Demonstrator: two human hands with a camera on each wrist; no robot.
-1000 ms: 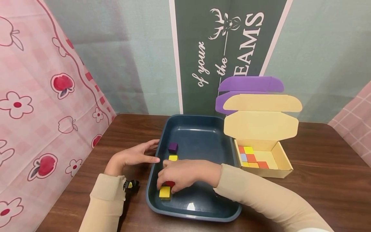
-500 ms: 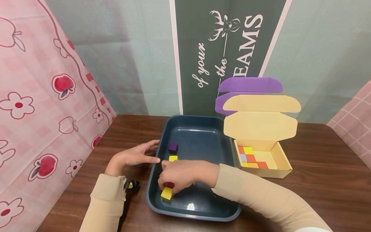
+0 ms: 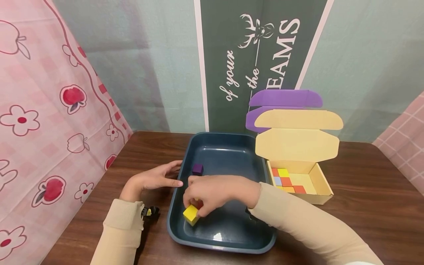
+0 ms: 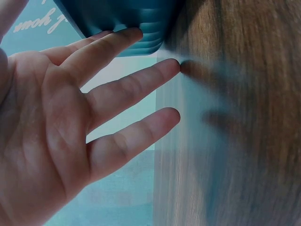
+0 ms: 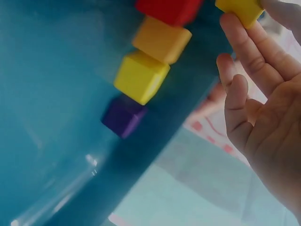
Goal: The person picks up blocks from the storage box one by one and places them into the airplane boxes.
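Note:
Thumb and fingers of my right hand (image 3: 212, 193) pinch a yellow cube (image 3: 191, 215) above the left part of the blue tray (image 3: 221, 247). In the right wrist view this yellow cube (image 5: 242, 10) is cut off by the top edge. Below it in the tray runs a row: a red cube (image 5: 171, 8), an orange cube (image 5: 162, 39), another yellow cube (image 5: 142, 77) and a purple cube (image 5: 124, 116). From the head view my right hand covers much of that row. My left hand (image 3: 154, 178) rests at the tray's left side, fingers spread and holding nothing; its fingertips (image 4: 134, 33) touch the outer wall.
A pale yellow box (image 3: 318, 199) with its lid raised stands right of the tray, holding several coloured cubes (image 3: 286, 181). Behind it shows a purple box lid (image 3: 286, 98). The wooden table (image 3: 361, 184) meets a curtain at the back and pink cloth on the left.
My right hand has closed on the yellow cube, tilted it and lifted it off the tray floor. My left hand has stayed in place.

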